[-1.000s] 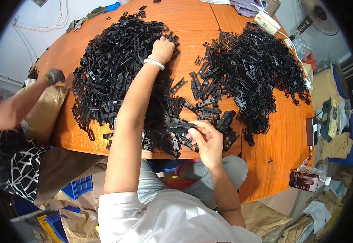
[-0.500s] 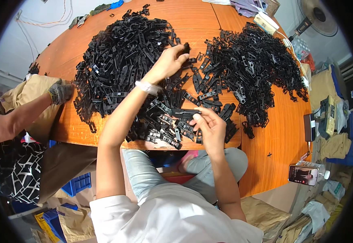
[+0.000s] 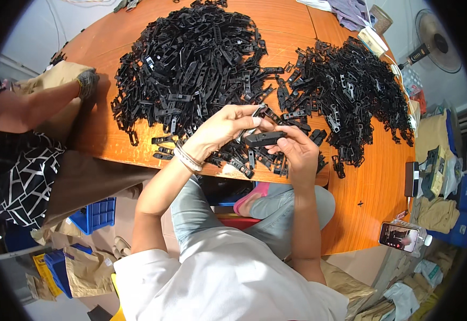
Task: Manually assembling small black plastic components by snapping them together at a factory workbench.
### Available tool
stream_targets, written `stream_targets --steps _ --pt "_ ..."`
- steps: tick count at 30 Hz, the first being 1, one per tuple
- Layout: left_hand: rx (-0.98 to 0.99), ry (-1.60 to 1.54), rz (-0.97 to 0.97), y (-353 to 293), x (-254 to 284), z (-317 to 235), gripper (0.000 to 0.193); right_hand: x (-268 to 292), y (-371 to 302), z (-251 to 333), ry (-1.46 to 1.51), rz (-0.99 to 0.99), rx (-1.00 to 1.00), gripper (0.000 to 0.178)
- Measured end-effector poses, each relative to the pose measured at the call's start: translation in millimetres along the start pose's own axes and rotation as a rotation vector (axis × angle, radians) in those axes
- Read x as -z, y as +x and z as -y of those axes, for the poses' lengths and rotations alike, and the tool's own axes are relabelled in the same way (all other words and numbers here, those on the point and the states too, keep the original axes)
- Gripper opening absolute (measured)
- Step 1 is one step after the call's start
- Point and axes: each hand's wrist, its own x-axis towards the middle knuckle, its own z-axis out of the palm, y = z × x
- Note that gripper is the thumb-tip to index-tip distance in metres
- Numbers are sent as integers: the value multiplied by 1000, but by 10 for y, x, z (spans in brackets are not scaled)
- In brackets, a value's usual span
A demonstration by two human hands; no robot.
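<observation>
My left hand (image 3: 227,129), with a pale band at the wrist, pinches a small black slotted plastic part (image 3: 268,114). Close beside it, my right hand (image 3: 301,153) grips a longer, smooth black plastic piece (image 3: 264,139) between thumb and fingers. The two hands are almost touching, above the table's near edge, and the fingertips partly cover both pieces. Beyond my left hand rises a large heap of black plastic parts (image 3: 190,69). A second heap of slimmer black parts (image 3: 351,101) lies to the right, and loose pieces are scattered under my hands.
At the left, another person's gloved hand (image 3: 87,84) rests by a brown sack (image 3: 57,77) against the wooden table (image 3: 346,214). A phone (image 3: 399,236) stands at the right edge near a black box (image 3: 411,179). A white power strip (image 3: 372,41) and a fan (image 3: 437,40) are farther back.
My left hand has come back from between the heaps to meet my right hand, bringing a slotted part. My right hand still holds the long piece. The whole view has shifted slightly.
</observation>
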Motion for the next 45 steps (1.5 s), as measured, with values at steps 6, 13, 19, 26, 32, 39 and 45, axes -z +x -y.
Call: stream_targets --steps 6,13,19,26,32,39,45 --pt "38 206 -111 -123 30 82 31 -95 -41 -11 -60 54 76 22" --pt "-101 548 -122 -299 -173 40 39 -154 -83 -162 -139 -41 153 21" --pt "-101 750 -106 -383 -183 -54 39 -124 -84 -126 -140 52 90 26" --pt "-88 579 -79 -459 -143 51 35 -98 -33 -116 -256 194 105 32" --pt "-180 771 -80 -435 -187 94 30 -59 -60 -190 -396 116 143 24" --pt "-76 365 -117 -632 -53 336 25 -214 -112 -105 -178 27 -35 21" --pt "-151 620 -265 -1133 345 467 27 -362 -217 -148 -298 465 -256 18"
